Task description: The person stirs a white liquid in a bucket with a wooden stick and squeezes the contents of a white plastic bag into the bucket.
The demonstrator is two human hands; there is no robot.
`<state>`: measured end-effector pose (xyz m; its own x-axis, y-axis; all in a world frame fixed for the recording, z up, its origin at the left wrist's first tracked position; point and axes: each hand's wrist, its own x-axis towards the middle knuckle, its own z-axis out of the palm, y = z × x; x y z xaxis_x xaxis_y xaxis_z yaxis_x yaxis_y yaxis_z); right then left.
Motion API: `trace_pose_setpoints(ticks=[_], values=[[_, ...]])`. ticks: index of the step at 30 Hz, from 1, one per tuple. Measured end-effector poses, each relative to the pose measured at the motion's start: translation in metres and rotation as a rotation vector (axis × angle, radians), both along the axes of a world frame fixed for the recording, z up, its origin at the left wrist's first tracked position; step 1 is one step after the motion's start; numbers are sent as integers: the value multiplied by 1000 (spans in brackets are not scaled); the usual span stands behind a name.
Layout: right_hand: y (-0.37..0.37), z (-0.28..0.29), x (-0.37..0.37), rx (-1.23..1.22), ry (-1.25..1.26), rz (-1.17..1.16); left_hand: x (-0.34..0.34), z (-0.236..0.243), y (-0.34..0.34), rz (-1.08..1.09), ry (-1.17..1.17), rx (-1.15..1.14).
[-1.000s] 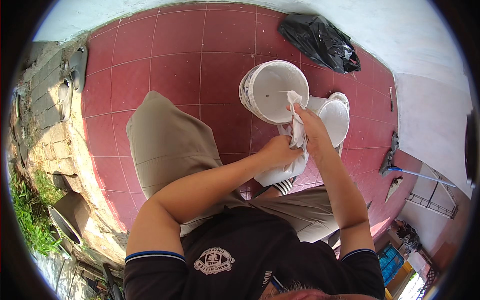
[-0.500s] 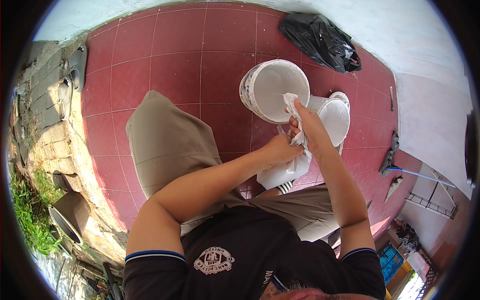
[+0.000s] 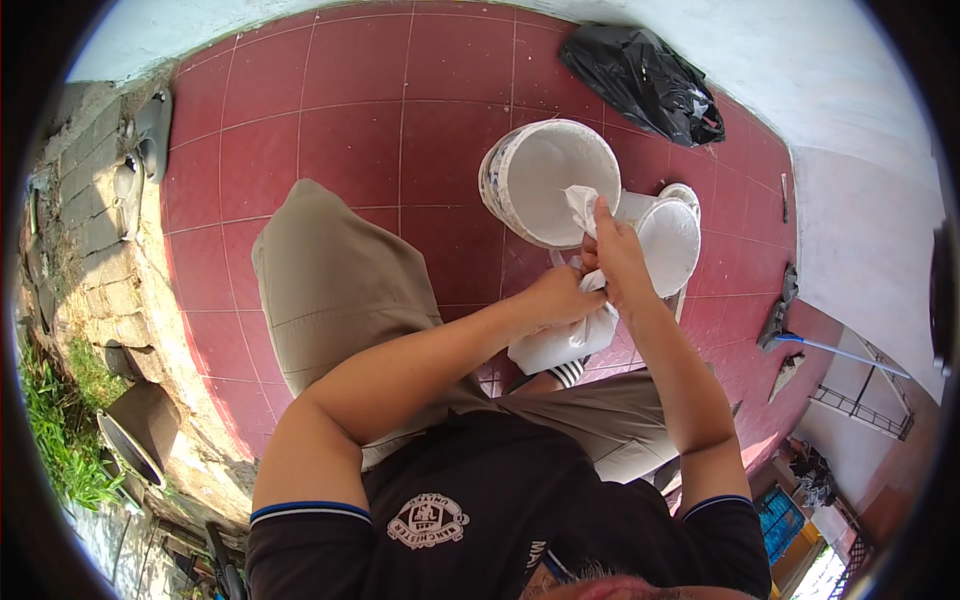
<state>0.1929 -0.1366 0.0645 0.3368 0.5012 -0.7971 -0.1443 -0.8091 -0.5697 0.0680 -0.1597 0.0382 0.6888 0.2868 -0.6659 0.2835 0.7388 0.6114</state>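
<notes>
A white bag (image 3: pixel 555 345), crumpled at its neck, is held between my two hands in front of me. My left hand (image 3: pixel 565 297) is closed on its gathered part, lower down. My right hand (image 3: pixel 613 255) grips the neck just above, thumb pointing up along the twisted top, which overlaps the near rim of a large white bucket (image 3: pixel 496 190) with a pale, smeared inside. Right of that bucket, a smaller white pail (image 3: pixel 668 250) stands beside another container, partly hidden. My striped sandal (image 3: pixel 568 373) shows below the bag.
Red floor tiles (image 3: pixel 350 150) meet white walls. A black plastic bag (image 3: pixel 645 85) lies behind the buckets. At right are a blue-handled mop (image 3: pixel 840 350) and a metal rack (image 3: pixel 860 410). At left, a rough step edge borders grey slippers (image 3: pixel 152 135), grass and a tilted container (image 3: pixel 130 440).
Since a second ago, my right hand has shifted slightly down and the bag's twisted top sits a little lower and further left. My left hand has barely moved.
</notes>
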Motion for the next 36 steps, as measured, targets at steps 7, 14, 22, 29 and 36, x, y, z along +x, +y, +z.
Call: trace_pose_setpoints(ticks=[7, 14, 22, 29, 36], values=[[-4, -5, 3, 57, -49, 45, 4, -11, 0, -49, 15, 57], [-6, -6, 2, 90, -82, 12, 4, -15, 0, -73, 44, 88], [-4, -4, 5, 55, -57, 35, 3, -12, 4, -92, 33, 74], [6, 15, 24, -40, 207, 142, -1, 2, 12, -47, -72, -58], [-8, 34, 38, -57, 168, 499, -8, 11, 25, 81, -122, -167]])
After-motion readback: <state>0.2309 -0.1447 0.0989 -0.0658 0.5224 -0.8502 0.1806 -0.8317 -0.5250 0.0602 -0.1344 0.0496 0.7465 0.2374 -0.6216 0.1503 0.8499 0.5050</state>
